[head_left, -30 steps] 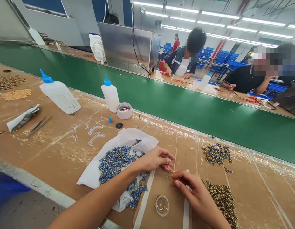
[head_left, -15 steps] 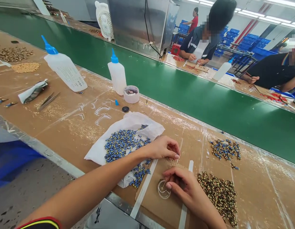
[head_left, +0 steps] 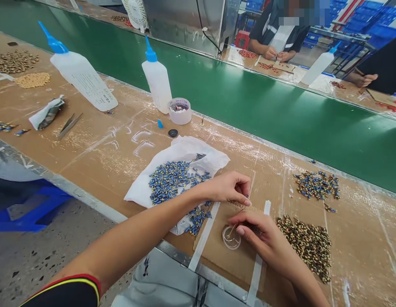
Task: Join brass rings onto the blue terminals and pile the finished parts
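My left hand (head_left: 234, 189) is closed in a pinch, with a tiny dark-blue piece (head_left: 247, 196) just showing at the fingertips. Beside it, my right hand (head_left: 265, 236) pinches a thin wooden stick (head_left: 231, 230), whose lower end reaches into a small clear round dish (head_left: 231, 243). The dish rests on a cardboard board (head_left: 217, 256) edged with white tape strips. Left of the board, many small blue-and-yellow pieces (head_left: 169, 181) lie on a white sheet (head_left: 138, 192). Right of my right hand is a heap of dark-and-yellow pieces (head_left: 307, 247).
A smaller blue-and-yellow pile (head_left: 318, 184) lies farther right. Two blue-tipped squeeze bottles (head_left: 84, 79) (head_left: 157, 83), a tape roll (head_left: 179, 111), a black cap (head_left: 173, 133) and tweezers (head_left: 70, 126) are on the table. Beyond runs a green belt (head_left: 217, 94); co-workers sit across it.
The view has tilted down, so the far side sits higher in the frame. Both hands keep nearly the same pose over the board, and the stick in my right hand shows more clearly.
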{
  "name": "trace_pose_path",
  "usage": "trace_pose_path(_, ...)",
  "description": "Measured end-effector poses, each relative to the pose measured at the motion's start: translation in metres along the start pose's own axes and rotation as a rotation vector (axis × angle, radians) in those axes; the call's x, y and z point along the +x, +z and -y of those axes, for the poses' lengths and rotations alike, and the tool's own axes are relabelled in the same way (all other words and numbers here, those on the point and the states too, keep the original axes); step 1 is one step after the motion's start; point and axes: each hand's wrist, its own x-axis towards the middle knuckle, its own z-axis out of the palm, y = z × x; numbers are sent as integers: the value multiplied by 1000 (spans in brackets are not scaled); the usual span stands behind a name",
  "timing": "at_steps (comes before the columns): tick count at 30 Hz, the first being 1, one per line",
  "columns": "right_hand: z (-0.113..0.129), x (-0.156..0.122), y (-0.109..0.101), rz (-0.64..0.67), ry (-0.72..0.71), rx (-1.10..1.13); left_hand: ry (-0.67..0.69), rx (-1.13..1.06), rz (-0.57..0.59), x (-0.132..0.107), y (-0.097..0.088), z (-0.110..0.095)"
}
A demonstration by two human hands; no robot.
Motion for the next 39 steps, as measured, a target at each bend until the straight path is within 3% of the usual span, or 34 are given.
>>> trace_pose_path(9,1,3,6,-29,13,51,5,13,-13,2,-1,4)
trace_pose_path(15,6,2,8,-70,-151,16,-6,-23,-14,2,-3,3)
trace_pose_path(19,6,2,8,-116,-316,-137,-17,44,5,1,-4,3)
trace_pose_path(22,7,1,5,-115,-357,-254,12,86,18,2,-4,3)
trace_pose_path(25,10,-1,0,-72,-332,-250,27,76,22,1,-4,1)
trace_pose_path(30,12,0,-3,12,-217,-7,-6,67,10,1,-3,-1)
trace_pose_path(35,11,0,-2,-9,-25,242,-95,50,-45,3,-1,3)
trace_pose_path(39,7,-3,-10,-60,60,354,-75,88,-68,3,2,4)
